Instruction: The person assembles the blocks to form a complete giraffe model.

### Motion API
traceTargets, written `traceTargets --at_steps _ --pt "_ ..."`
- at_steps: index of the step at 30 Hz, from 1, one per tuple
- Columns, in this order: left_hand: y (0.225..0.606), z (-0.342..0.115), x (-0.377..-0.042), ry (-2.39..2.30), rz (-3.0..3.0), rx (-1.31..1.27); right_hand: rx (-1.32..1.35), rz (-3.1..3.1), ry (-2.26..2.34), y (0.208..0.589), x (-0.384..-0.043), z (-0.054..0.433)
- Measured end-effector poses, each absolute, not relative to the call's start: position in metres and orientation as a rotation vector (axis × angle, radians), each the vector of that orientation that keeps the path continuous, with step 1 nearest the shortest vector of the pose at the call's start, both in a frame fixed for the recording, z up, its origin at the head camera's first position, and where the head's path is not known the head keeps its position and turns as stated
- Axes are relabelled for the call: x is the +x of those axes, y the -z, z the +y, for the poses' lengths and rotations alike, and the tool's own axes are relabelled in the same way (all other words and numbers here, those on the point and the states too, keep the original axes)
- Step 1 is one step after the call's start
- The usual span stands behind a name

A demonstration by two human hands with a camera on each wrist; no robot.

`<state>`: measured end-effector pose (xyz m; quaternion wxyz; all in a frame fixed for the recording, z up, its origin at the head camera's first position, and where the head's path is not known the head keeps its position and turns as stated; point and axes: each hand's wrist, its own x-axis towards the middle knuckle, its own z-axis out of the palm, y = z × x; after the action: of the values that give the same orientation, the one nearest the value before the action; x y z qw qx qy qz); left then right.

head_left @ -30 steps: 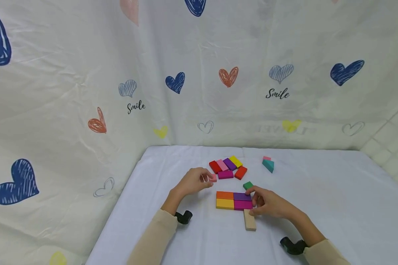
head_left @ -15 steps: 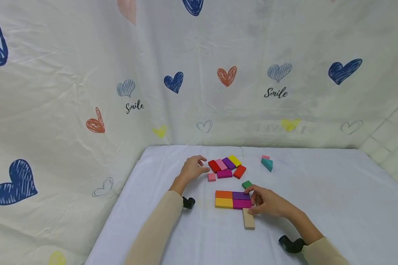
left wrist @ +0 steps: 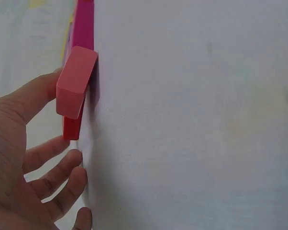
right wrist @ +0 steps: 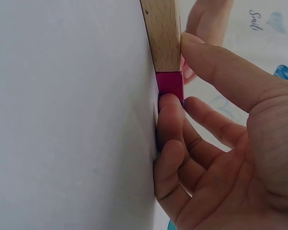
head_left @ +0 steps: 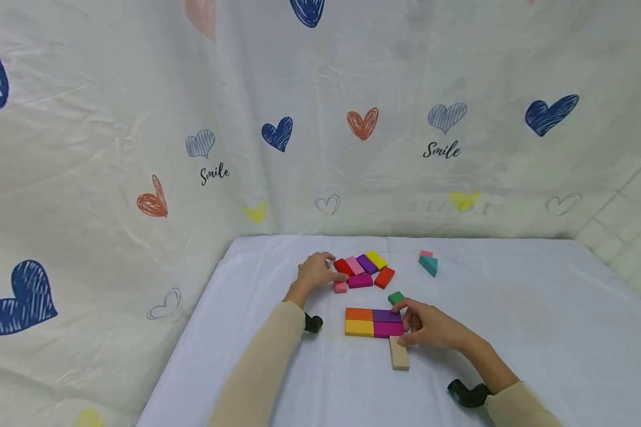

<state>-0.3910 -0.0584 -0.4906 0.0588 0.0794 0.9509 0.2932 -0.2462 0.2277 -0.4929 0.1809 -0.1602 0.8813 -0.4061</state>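
My left hand (head_left: 316, 271) straddles a red block (head_left: 343, 267), fingers on its far side and thumb on the near side. A small pink block (left wrist: 77, 79) stands beside the thumb, hiding its tip in the left wrist view. My right hand (head_left: 432, 325) rests at the right end of a rectangle of flat blocks: an orange block (head_left: 359, 314), a yellow block (head_left: 359, 327), a purple block (head_left: 386, 316) and a magenta block (head_left: 387, 330). Its thumb touches a plain wooden block (right wrist: 163, 36), while bent fingers lie against the magenta block's end.
Beside the red block lie pink (head_left: 354, 265), purple (head_left: 367, 264), yellow (head_left: 376, 258), magenta (head_left: 360, 281) and orange-red (head_left: 384, 277) blocks. A green block (head_left: 396, 298) sits behind the rectangle. Farther right is a teal triangular block (head_left: 429, 265) with a pink piece (head_left: 426, 254).
My left hand has let go of the small pink block near the pile and moved away from it, then right to the red block. The right hand stays in place.
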Motion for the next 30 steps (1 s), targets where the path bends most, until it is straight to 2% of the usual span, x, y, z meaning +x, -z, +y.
traceTargets --at_steps 21,30 --pt "0.491 -0.053 -0.394 -0.888 2.904 0.136 -0.442 2.471 1.173 0.491 -0.243 0.226" --pt "0.494 -0.064 -0.393 -0.930 2.973 0.155 -0.441 2.469 1.169 0.489 -0.242 0.227"
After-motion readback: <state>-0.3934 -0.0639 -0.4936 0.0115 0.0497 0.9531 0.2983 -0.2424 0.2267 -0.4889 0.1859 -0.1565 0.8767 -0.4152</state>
